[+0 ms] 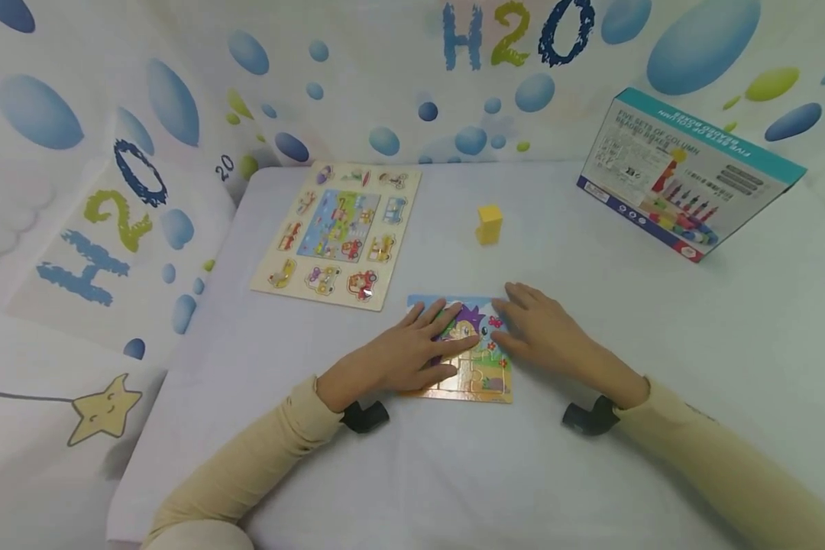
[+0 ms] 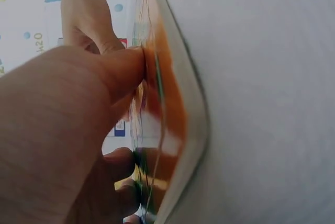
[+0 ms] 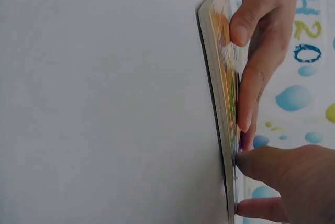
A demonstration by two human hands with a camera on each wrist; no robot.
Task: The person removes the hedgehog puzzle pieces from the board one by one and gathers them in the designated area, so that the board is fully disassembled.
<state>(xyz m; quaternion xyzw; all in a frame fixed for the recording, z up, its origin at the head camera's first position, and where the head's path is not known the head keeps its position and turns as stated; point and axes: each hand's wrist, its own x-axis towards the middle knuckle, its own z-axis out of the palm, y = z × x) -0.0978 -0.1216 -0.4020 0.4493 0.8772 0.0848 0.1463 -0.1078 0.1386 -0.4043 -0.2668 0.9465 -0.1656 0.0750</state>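
Note:
A jigsaw puzzle (image 1: 477,382) with a purple-haired cartoon figure and flowers lies flat on the white table, its pieces set in a board. Across its left and middle part my left hand (image 1: 415,347) rests with spread fingers, covering part of the picture. In the left wrist view, the left thumb (image 2: 123,69) touches the puzzle's surface near its orange border. At the puzzle's right side is my right hand (image 1: 546,328), fingers fairly straight. The right thumb (image 3: 261,164) touches the puzzle near its edge in the right wrist view.
A wooden vehicle puzzle board (image 1: 264,276) lies at the back left. Behind the jigsaw stands a small yellow block piece (image 1: 490,225). A beaded-boxes carton (image 1: 687,172) stands at the back right, before a patterned curtain (image 1: 385,92). The white tabletop (image 1: 488,473) extends toward me.

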